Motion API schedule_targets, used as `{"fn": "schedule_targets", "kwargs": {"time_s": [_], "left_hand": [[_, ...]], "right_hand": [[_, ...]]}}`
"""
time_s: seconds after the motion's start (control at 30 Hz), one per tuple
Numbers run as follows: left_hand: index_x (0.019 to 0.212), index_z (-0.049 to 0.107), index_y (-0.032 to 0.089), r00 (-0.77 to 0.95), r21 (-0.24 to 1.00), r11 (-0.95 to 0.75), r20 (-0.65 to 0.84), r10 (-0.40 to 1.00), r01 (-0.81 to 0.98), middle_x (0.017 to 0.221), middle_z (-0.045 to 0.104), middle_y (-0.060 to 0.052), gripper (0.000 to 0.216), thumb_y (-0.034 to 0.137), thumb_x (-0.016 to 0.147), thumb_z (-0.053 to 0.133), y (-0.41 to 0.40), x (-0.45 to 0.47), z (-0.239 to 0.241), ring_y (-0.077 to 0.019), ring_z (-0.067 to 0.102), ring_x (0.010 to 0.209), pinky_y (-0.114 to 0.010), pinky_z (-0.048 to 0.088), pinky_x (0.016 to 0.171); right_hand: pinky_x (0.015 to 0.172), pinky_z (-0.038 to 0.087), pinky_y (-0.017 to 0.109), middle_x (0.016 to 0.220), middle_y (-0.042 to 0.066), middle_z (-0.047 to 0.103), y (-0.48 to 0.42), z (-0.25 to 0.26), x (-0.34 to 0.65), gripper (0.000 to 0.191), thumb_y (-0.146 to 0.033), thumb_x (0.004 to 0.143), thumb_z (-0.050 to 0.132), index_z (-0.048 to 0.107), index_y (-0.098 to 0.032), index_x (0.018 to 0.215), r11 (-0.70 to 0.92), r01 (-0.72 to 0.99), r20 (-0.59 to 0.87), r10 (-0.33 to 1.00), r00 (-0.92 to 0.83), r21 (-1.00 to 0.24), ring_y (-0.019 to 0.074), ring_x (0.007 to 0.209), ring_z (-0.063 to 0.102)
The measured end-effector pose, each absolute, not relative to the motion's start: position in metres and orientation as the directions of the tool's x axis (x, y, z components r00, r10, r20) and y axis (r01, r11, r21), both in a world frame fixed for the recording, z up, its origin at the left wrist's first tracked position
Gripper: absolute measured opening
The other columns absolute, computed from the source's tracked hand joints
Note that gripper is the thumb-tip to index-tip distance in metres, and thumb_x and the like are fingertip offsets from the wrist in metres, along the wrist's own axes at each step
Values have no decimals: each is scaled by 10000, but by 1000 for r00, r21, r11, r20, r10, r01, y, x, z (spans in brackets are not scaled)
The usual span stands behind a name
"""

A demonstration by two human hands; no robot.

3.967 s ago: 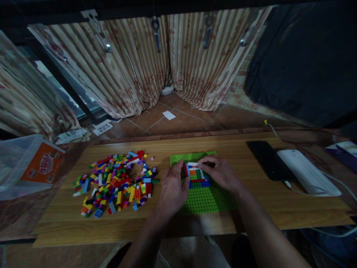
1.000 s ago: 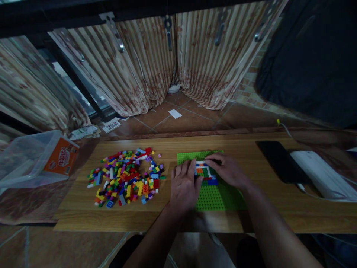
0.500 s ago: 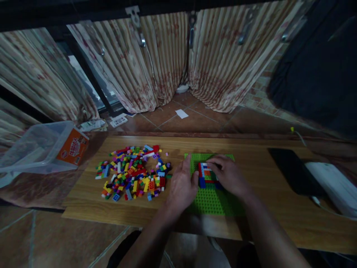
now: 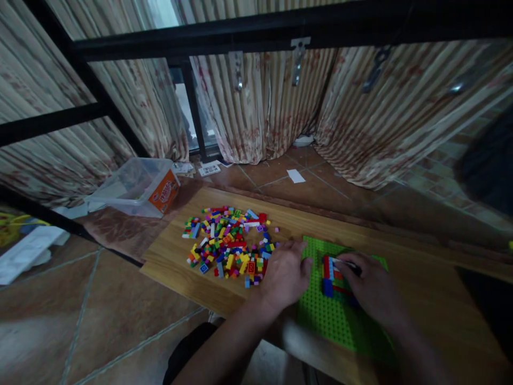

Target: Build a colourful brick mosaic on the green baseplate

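My left hand (image 4: pixel 285 274) is open, its fingers stretched out and its thumb apart, over the left edge of the green studded baseplate (image 4: pixel 328 321). Just left of it lies a loose pile of coloured toy bricks (image 4: pixel 230 243). A low build of red, white, blue and orange bricks (image 4: pixel 327 275) sits on the baseplate. My right hand (image 4: pixel 372 289) is closed at the upper right of this build, its thumb and fingers bent together against it. Whatever is between those fingertips is hidden, and the hand covers the build's right side.
The wooden table (image 4: pixel 176 272) runs from left to right. At its far left end stands a clear plastic bin (image 4: pixel 132 187) with an orange label. A black flat object (image 4: pixel 484 299) lies at the right. Curtains (image 4: pixel 256 117) hang behind, with a paper (image 4: pixel 295 176) on the floor.
The view has swung left and tilted, so everything sits further right. My left hand has drawn slightly away from the brick build, towards the pile. My right hand stays at the build.
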State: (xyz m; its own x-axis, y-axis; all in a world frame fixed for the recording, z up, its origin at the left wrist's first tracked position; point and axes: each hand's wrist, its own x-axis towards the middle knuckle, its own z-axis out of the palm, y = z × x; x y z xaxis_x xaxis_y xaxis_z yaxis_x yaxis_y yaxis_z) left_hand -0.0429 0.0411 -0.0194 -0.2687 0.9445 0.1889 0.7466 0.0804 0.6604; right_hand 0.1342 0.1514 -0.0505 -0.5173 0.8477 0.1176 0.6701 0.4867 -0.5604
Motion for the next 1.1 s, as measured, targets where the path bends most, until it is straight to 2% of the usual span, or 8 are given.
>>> {"fn": "schedule_targets", "kwargs": {"time_s": [0.27, 0.4, 0.53, 0.7, 0.8, 0.93, 1.1], "left_hand": [[1025, 682, 178, -451, 758, 127, 237, 860, 639, 1016, 731, -65, 231, 175, 884, 500, 43, -94, -16, -193, 671, 947, -319, 512, 896], [890, 674, 160, -307, 814, 30, 184, 934, 580, 853, 723, -31, 189, 107, 842, 499, 35, -128, -8, -148, 667, 783, -243, 511, 735], [847, 663, 158, -107, 787, 34, 40, 993, 616, 829, 697, -22, 109, 121, 776, 589, 17, -140, 3, -149, 642, 756, -245, 499, 709], [904, 693, 204, -81, 719, 111, -77, 994, 686, 887, 689, -11, 280, 56, 687, 594, 6, -134, -2, -157, 640, 785, -251, 499, 699], [906, 716, 227, -81, 675, 96, -54, 995, 731, 887, 686, -7, 375, 6, 658, 542, 7, -135, -6, -159, 633, 799, -248, 493, 706], [834, 716, 198, -109, 633, 67, 28, 994, 771, 874, 691, -25, 333, -7, 672, 510, 10, -142, -4, -161, 632, 805, -247, 488, 727], [885, 687, 173, -268, 621, 124, 144, 953, 774, 878, 717, -48, 253, 50, 785, 489, 10, -145, 0, -167, 654, 824, -259, 488, 777]], "right_hand": [[800, 433, 392, 874, 59, 670, 149, -48, 129, 299, -461, 855, 464, 650, -231, 807, 476, 706, 116, 861, -494, -525, 244, 854, 591], [815, 434, 386, 895, 61, 677, 148, -47, 126, 315, -472, 848, 476, 668, -223, 839, 448, 711, 130, 880, -456, -542, 240, 865, 600], [813, 449, 387, 930, 65, 686, 150, -46, 122, 321, -480, 829, 498, 681, -219, 864, 400, 707, 155, 909, -386, -583, 237, 859, 615], [824, 456, 389, 969, 70, 690, 150, -45, 118, 318, -459, 833, 497, 691, -214, 890, 387, 710, 198, 920, -337, -588, 242, 901, 615], [808, 461, 381, 994, 69, 692, 149, -43, 119, 308, -448, 846, 495, 691, -217, 902, 400, 697, 243, 916, -318, -595, 243, 927, 615], [802, 467, 376, 958, 62, 699, 146, -38, 120, 281, -435, 863, 506, 687, -220, 871, 441, 667, 306, 898, -317, -601, 240, 917, 622], [833, 467, 362, 916, 48, 692, 123, -29, 99, 205, -348, 898, 527, 683, -218, 872, 624, 506, 439, 780, -446, -596, 214, 904, 620]]}}
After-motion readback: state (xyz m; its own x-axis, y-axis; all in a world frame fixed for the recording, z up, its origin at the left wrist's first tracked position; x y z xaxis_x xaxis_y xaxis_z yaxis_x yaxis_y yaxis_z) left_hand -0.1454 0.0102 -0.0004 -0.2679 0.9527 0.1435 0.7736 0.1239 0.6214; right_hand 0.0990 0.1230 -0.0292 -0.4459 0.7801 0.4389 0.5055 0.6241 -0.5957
